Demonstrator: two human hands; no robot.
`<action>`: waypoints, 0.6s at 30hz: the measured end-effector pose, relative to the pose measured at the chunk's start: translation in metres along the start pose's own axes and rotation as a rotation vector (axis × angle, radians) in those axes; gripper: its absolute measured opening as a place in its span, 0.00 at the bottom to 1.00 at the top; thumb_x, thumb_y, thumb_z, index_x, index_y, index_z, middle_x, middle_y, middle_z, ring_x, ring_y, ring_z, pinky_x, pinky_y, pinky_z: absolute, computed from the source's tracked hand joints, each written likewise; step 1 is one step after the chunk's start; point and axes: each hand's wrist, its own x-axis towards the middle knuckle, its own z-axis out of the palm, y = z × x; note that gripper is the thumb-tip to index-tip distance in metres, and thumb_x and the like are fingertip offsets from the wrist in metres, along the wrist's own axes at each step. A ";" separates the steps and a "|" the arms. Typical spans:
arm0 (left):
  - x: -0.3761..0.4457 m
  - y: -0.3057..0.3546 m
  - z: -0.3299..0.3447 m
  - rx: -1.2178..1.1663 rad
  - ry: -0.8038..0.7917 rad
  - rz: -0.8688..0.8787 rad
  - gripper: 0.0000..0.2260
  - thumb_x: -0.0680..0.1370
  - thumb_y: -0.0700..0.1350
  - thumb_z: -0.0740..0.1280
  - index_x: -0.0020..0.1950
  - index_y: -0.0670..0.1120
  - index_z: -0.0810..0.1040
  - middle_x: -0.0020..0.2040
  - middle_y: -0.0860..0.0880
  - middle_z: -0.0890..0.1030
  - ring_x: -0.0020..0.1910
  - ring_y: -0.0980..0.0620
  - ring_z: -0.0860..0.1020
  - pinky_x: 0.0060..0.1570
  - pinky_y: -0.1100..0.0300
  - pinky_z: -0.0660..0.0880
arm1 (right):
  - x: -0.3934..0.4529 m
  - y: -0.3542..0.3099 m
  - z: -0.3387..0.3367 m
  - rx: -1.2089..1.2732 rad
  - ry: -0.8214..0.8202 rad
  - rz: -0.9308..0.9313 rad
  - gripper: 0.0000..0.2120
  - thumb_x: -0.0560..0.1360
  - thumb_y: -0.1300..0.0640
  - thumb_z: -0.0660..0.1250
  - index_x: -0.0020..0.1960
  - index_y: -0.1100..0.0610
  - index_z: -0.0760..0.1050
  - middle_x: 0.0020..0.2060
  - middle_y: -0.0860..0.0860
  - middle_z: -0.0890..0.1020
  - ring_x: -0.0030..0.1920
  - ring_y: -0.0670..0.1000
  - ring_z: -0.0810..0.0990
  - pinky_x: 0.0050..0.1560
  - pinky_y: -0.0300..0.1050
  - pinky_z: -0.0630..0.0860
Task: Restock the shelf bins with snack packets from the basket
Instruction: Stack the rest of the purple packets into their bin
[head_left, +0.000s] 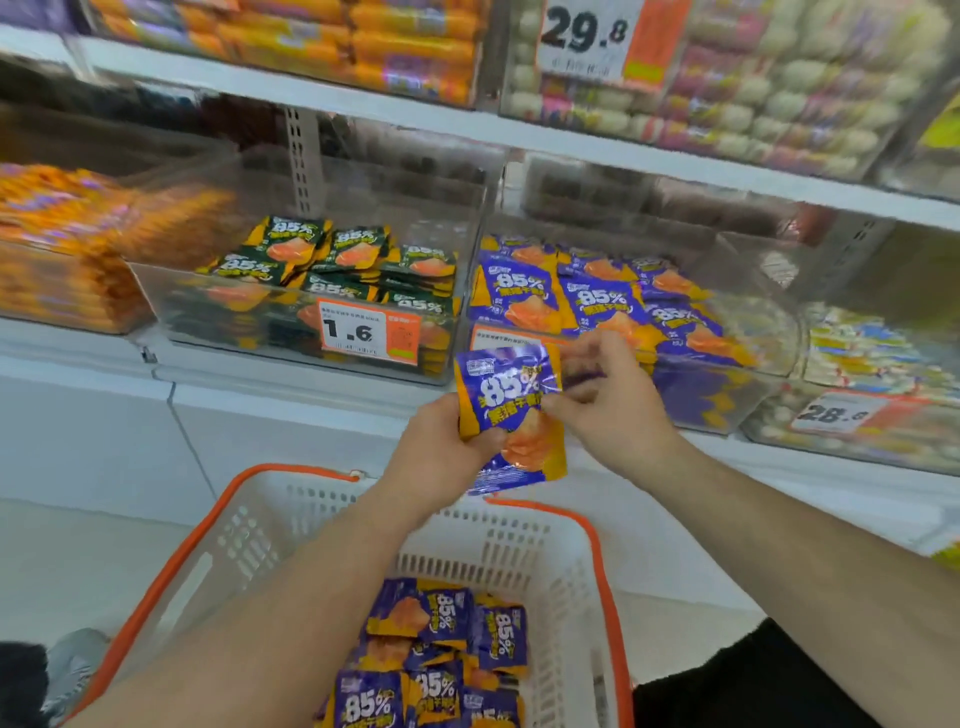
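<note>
My left hand (441, 452) grips a small stack of purple snack packets (506, 400) marked 85% by its lower left side, above the basket. My right hand (613, 400) pinches the stack's upper right edge, thumb and fingers curled on it. The hands are just in front of a clear shelf bin (727, 395) that holds more purple packets (597, 301). Below, a white basket with an orange rim (597, 545) holds several purple packets (441, 649) of the same kind.
A clear bin of dark green packets (337, 260) with a 1.6 price tag (369, 335) sits left of the purple bin. Orange packets (62, 244) fill the far left bin. White shelf ledge (285, 374) runs below; upper shelf (467, 124) overhead.
</note>
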 end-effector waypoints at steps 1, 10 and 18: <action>0.002 0.010 0.003 -0.025 0.020 0.023 0.08 0.75 0.40 0.71 0.49 0.54 0.81 0.44 0.55 0.85 0.43 0.58 0.82 0.49 0.59 0.78 | -0.004 -0.002 -0.002 0.014 0.057 -0.009 0.22 0.71 0.64 0.75 0.47 0.44 0.66 0.44 0.42 0.77 0.35 0.43 0.79 0.38 0.36 0.75; 0.024 0.090 0.037 0.066 0.001 0.209 0.06 0.76 0.43 0.70 0.43 0.54 0.78 0.39 0.58 0.81 0.40 0.53 0.79 0.37 0.62 0.74 | 0.000 -0.018 -0.028 0.290 0.262 0.175 0.14 0.79 0.68 0.60 0.54 0.50 0.73 0.34 0.54 0.79 0.29 0.49 0.76 0.33 0.43 0.79; 0.058 0.098 0.065 0.870 0.091 0.578 0.28 0.77 0.54 0.65 0.75 0.49 0.64 0.73 0.48 0.69 0.72 0.46 0.65 0.68 0.51 0.61 | 0.066 -0.016 -0.109 0.277 0.461 0.285 0.20 0.74 0.72 0.61 0.62 0.56 0.73 0.43 0.57 0.78 0.33 0.52 0.77 0.27 0.40 0.78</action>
